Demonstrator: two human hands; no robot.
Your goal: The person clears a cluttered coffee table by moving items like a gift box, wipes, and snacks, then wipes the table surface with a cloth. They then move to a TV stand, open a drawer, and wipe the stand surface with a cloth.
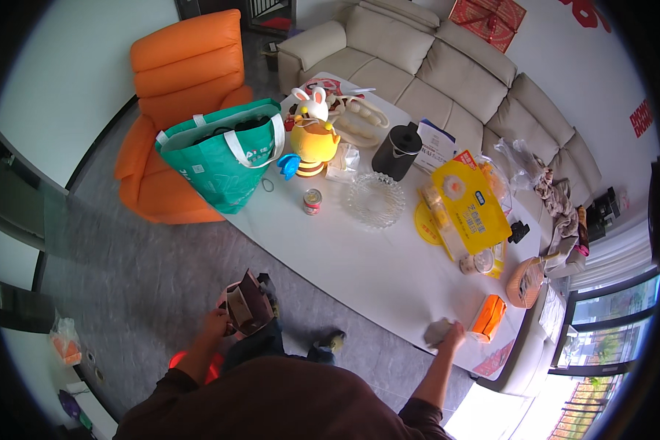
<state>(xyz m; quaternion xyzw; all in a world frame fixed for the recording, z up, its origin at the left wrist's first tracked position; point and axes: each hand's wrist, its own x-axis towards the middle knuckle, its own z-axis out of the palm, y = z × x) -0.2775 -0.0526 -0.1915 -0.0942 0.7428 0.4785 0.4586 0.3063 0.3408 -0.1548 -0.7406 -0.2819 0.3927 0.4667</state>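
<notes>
My left hand (218, 323) grips the edge of a dark open-topped box or bag (247, 308), held low beside the table. A pinkish bin or container partly shows behind it. On the white table's (308, 247) near right part, my right hand (454, 334) is closed around a greyish cloth (438, 331). Just right of that hand lies an orange soft pack of tissues (489, 318). Farther back stand a small can (312, 201), a clear glass dish (376, 200) and a black kettle (397, 152). A yellow food box (471, 207) lies at the right.
A green shopping bag (220, 159) and a yellow plush toy (312, 142) stand at the table's left end. A woven basket (526, 281) is at the right edge. Around the table are an orange armchair (187, 66) and a beige sofa (390, 38). A red object (214, 367) is on the floor.
</notes>
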